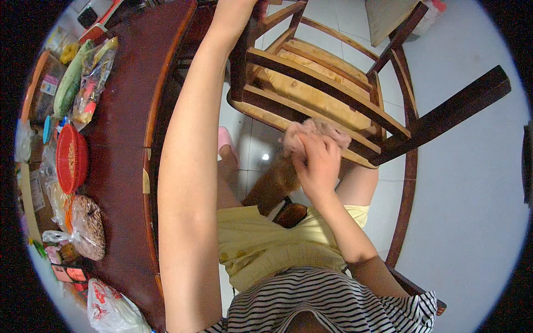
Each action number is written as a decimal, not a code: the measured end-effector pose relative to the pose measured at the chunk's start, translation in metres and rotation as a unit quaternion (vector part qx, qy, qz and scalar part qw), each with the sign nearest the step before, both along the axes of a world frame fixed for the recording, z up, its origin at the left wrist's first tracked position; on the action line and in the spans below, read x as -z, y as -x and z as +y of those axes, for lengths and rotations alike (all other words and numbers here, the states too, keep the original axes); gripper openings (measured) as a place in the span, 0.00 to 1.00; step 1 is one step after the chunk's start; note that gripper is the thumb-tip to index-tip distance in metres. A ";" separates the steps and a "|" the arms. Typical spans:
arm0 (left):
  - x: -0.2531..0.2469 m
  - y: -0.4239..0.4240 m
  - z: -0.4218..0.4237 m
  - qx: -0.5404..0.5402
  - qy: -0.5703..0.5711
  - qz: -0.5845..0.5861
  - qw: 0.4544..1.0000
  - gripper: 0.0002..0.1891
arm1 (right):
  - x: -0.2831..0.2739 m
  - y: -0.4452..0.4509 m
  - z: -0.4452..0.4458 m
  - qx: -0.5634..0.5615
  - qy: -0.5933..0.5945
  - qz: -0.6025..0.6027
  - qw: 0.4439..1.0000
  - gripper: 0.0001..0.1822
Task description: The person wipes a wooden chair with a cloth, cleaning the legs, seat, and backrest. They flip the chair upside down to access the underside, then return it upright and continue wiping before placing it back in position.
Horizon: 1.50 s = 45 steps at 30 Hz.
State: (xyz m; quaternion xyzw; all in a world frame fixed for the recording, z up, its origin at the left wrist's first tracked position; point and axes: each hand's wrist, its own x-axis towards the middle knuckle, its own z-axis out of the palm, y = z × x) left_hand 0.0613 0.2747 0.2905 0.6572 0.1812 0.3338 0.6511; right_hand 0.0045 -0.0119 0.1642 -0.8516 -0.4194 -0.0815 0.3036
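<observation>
A tipped wooden chair [320, 87] lies before me, its dark legs and rails pointing up and right, the pale underside of its seat showing. My right hand [318, 162] presses a crumpled pink cloth [314, 131] against the lower rail and seat edge. My left arm stretches up past the table to the chair's far left end. Only part of my left hand [243, 4] shows at the top edge of the view, beside a dark chair post; its fingers are hidden.
At left stands a dark red wooden table [125, 137] bearing a red plastic basket [71, 158], a green squash [70, 83], a tied bag of peanuts [87, 227] and a white plastic bag [110, 308]. A pale wall [466, 187] rises at right. White floor tiles lie below.
</observation>
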 end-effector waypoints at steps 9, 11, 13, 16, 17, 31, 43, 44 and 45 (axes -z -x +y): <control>-0.005 -0.002 -0.001 -0.002 0.005 0.018 1.000 0.21 | 0.007 0.014 0.124 -0.092 -0.041 -0.069 0.993 0.18; -0.008 -0.005 -0.004 -0.004 0.011 0.027 1.000 0.21 | 0.018 0.015 0.146 -0.048 -0.001 -0.129 0.991 0.12; -0.009 -0.001 -0.001 -0.007 0.013 0.025 1.000 0.21 | 0.006 0.015 0.143 -0.103 0.039 -0.096 0.989 0.12; -0.004 0.000 0.003 0.008 0.013 0.010 1.000 0.21 | -0.002 0.009 0.133 -0.112 0.072 -0.084 0.987 0.19; -0.003 -0.002 0.003 0.013 0.013 0.008 1.000 0.21 | -0.004 0.006 0.124 -0.114 0.067 -0.075 0.988 0.22; -0.008 -0.005 -0.002 0.011 0.020 0.040 0.999 0.20 | -0.031 -0.028 -0.037 0.023 0.132 -0.028 0.991 0.18; 0.001 -0.015 0.006 -0.035 -0.017 0.061 0.997 0.19 | 0.013 0.009 0.144 -0.144 0.049 -0.049 0.987 0.22; 0.006 -0.015 0.016 -0.007 -0.015 0.059 0.998 0.18 | 0.018 0.009 0.144 -0.142 0.051 -0.060 0.987 0.22; -0.003 -0.009 0.006 -0.021 -0.028 0.085 0.996 0.18 | 0.017 0.010 0.143 -0.142 0.054 -0.072 0.986 0.21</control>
